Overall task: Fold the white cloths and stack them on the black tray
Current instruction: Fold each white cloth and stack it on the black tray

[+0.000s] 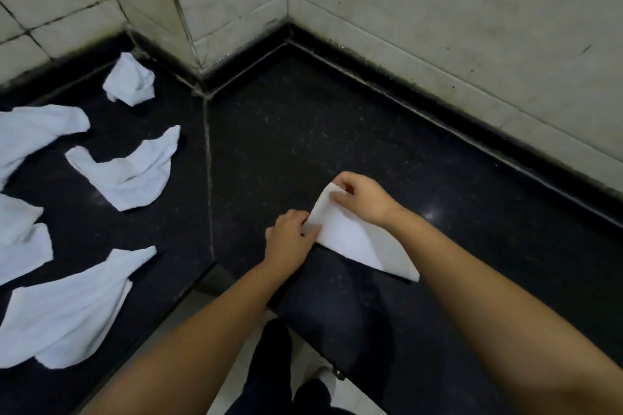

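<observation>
White folded cloth lies on black speckled stone counter, near edge. Left hand pinches its 9 o'clock corner; right hand pinches 12 o'clock corner. Black tray not discernible.

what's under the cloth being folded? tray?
The folded cloth lies on the dark speckled counter, pinched by the left hand and right hand. No tray edge shows; whatever is directly beneath is covered.
</observation>
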`<state>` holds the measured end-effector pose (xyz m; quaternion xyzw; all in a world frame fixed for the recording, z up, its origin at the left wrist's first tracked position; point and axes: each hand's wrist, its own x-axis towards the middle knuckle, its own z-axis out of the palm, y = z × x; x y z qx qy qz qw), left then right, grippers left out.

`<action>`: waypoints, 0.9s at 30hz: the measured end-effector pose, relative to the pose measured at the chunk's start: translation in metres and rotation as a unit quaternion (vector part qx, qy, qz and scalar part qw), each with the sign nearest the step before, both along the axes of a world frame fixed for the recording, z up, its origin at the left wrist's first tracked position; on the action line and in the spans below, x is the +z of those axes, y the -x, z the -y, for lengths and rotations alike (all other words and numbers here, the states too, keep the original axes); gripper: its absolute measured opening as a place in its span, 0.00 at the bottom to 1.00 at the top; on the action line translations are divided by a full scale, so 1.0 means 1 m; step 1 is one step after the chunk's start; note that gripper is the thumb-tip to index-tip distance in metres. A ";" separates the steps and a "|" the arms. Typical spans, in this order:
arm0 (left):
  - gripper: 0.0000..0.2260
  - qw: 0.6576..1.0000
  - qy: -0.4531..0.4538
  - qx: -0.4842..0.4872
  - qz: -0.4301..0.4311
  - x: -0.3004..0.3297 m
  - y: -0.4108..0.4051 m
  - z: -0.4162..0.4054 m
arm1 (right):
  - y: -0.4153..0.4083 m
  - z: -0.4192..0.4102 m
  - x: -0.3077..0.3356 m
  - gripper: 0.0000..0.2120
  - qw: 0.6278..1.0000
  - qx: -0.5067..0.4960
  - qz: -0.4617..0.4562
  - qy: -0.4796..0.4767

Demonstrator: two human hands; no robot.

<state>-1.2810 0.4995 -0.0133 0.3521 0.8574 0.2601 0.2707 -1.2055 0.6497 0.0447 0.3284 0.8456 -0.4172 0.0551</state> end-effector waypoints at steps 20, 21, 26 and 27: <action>0.07 0.981 -0.141 -0.124 -0.055 0.012 -0.026 0.077 | -0.126 0.068 -0.029 0.04 0.982 -0.097 -0.136 0.090; 0.06 0.982 -0.130 -0.133 -0.035 0.004 -0.030 0.084 | -0.132 0.075 -0.036 0.04 0.983 -0.090 -0.122 0.105; 0.05 0.989 -0.119 -0.087 0.020 0.006 -0.021 0.078 | -0.128 0.071 -0.039 0.02 0.979 -0.109 -0.124 0.121; 0.05 0.989 -0.127 -0.067 0.032 0.011 -0.017 0.069 | -0.122 0.067 -0.034 0.02 0.976 -0.121 -0.135 0.123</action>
